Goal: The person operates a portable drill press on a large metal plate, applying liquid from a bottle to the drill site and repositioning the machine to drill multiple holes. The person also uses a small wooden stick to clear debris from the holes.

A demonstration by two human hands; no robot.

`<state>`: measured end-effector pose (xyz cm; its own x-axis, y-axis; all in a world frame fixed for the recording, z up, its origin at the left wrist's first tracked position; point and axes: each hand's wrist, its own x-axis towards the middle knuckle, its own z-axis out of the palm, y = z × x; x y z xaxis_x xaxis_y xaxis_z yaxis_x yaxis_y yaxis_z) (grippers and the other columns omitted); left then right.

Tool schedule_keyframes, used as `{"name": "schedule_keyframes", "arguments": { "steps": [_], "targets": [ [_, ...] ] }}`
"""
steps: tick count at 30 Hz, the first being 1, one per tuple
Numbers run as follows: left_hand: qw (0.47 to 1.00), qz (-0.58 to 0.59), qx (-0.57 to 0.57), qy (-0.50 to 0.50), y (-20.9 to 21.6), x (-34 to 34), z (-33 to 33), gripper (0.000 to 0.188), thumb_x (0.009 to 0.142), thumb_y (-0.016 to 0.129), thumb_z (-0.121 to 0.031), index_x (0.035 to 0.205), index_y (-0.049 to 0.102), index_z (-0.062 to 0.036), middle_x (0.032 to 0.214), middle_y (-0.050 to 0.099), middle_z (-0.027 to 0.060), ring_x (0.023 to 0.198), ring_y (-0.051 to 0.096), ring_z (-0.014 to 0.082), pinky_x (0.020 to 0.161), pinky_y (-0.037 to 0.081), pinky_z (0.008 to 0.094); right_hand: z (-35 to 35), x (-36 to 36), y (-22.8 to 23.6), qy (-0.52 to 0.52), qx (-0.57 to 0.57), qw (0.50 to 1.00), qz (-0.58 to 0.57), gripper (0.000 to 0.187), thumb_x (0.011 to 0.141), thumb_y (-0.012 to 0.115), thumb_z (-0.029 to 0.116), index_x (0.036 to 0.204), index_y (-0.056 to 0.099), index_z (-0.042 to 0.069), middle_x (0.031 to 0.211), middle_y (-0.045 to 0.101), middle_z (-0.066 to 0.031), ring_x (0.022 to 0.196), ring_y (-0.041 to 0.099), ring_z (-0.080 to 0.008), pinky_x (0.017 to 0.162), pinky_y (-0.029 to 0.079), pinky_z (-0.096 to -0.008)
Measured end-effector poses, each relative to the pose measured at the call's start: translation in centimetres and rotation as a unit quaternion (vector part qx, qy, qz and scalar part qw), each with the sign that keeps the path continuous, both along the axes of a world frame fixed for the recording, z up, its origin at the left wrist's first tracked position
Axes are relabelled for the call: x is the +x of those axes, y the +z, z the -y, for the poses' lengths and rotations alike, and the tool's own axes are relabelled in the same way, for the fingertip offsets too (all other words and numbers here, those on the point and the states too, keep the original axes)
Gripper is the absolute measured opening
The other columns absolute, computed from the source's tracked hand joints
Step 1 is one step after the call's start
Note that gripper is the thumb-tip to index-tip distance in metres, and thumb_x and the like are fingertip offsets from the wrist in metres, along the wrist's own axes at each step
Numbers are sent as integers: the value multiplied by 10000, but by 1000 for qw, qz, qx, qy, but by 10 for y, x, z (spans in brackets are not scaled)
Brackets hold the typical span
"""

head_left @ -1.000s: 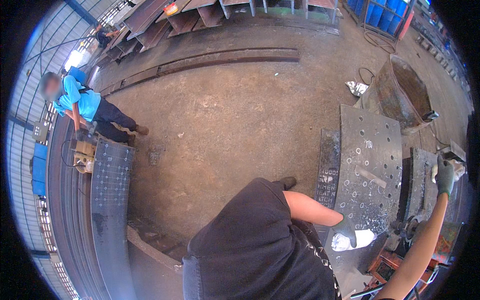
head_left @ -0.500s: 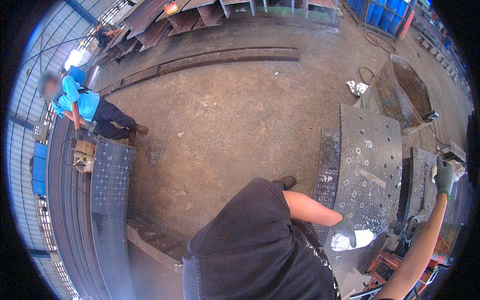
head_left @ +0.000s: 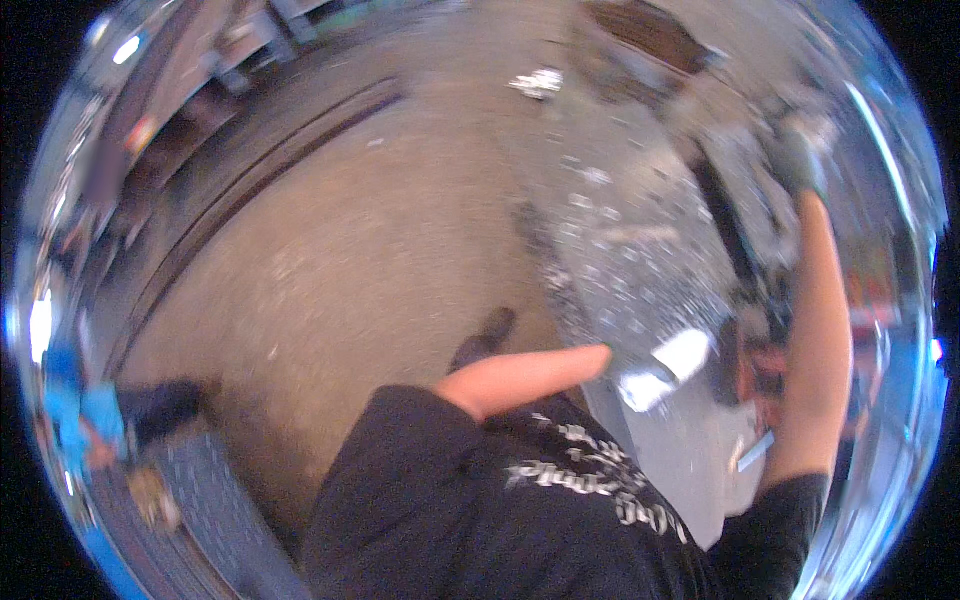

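My left hand (head_left: 638, 362), in a dark glove, lies across a white bottle-like object (head_left: 684, 352), with a dark finger over its middle. This object rests tilted on the near part of the drilled steel plate (head_left: 625, 275); blur hides its exact kind. My right arm stretches far forward along the right side. At its end, my gloved right hand (head_left: 797, 165) is up against a pale object (head_left: 815, 128) beyond the plate; motion smears its fingers and that object. A flat light strip (head_left: 640, 235) lies on the plate, among holes and white chalk rings.
A large rusty metal bin (head_left: 650, 40) stands beyond the plate, with crumpled silvery wrapping (head_left: 537, 83) beside it. Red-framed equipment (head_left: 765, 370) is under my right arm. A long steel beam (head_left: 260, 185) lies across the floor. A co-worker in a blue shirt (head_left: 85, 415) is at far left.
The whole view has swung right and blurred, so the plate and bin appear farther left and the co-worker lower. My left hand stays at the white object, my right at the pale one.
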<state>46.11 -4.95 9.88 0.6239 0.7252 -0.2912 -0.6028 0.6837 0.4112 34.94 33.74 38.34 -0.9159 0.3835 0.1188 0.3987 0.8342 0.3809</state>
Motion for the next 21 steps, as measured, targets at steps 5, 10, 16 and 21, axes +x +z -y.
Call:
{"name": "schedule_keyframes", "arguments": {
  "steps": [5,10,16,21],
  "targets": [
    [957,-247,98,115,-1,-26,0,505,896,805,-455,1202,685,-72,1057,709,79,938,672,212,834,547,384,130,-39,19,-186,206,957,-80,654,1017,413,585,1155,818,90,1482,610,-232,1455,427,-541,1200,5,-765],
    [935,-324,136,52,29,-24,2,791,860,820,-544,1397,632,5,1253,727,161,1115,686,267,967,529,396,100,-9,35,-200,-71,973,-90,636,958,527,604,1002,831,47,1087,763,-269,1160,704,-432,1085,475,-546],
    [928,-347,126,47,21,-20,5,850,859,797,-586,1427,614,20,1310,710,189,1144,680,292,1010,509,410,101,-12,26,-201,-96,969,-106,601,925,600,587,989,821,33,1062,770,-251,1034,751,-408,933,575,-485],
    [934,-329,132,46,8,-18,2,868,858,788,-603,1432,608,24,1304,708,206,1143,685,308,981,533,431,106,-16,30,-219,-100,965,-106,591,918,605,587,990,822,43,1063,770,-246,1032,752,-403,927,578,-487]
  ]
}}
